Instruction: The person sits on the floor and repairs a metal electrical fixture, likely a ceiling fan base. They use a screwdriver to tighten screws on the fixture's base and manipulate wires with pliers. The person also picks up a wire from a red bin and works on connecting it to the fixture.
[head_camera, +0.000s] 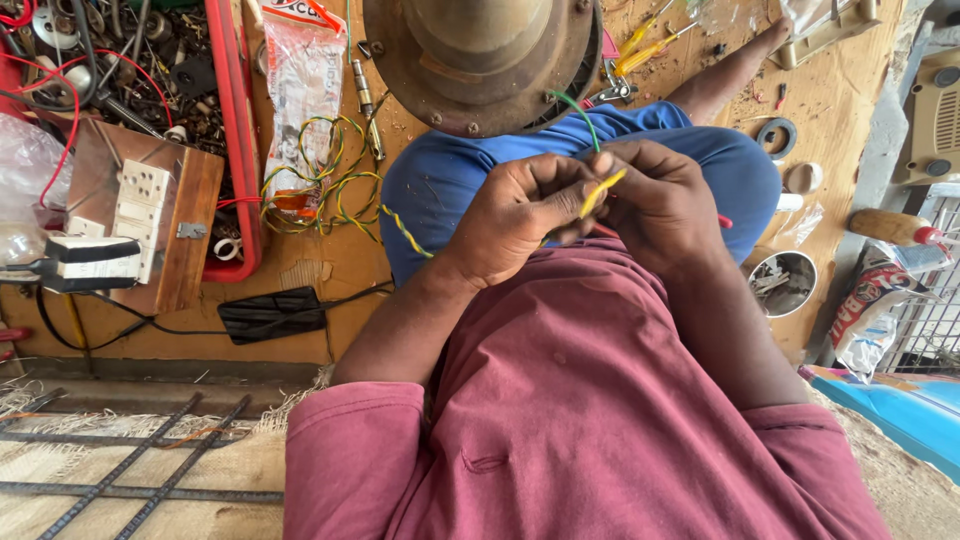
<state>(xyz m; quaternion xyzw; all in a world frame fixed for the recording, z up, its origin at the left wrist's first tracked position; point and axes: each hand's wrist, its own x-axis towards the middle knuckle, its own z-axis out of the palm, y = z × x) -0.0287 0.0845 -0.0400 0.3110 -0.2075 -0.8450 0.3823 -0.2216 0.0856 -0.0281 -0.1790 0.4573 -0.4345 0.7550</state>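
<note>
- Pinching a yellow wire (603, 190): your left hand (525, 225) and right hand (660, 205) meet over your lap, fingertips touching, both closed narrow on the same short stretch.
- Wire sits between the two hands; its bare-looking yellow end slants up toward the right hand, long axis running low-left to high-right.
- Left hand has it from below and left, thumb over the top. Right hand curls over it from the right; both equally near, neither free.
- A green wire (580, 115) arcs up from the pinch toward the metal motor housing (480, 55) resting by your knees.
- A yellow-green striped lead (405, 232) trails off your left wrist to the tangled wire bundle (320, 185) on the wooden board (300, 330), left of your lap.
- A red bit (723, 221) peeks out behind the right hand; can't tell whether it's wire or a tool.
- Far left edge of the board: wooden switch box (150, 215) and red tray (235, 130) of parts.
- Right edge: steel cup (782, 283), tape roll (776, 137), wooden-handled tool (890, 227).
- Top right: yellow-handled pliers (640, 45).
</note>
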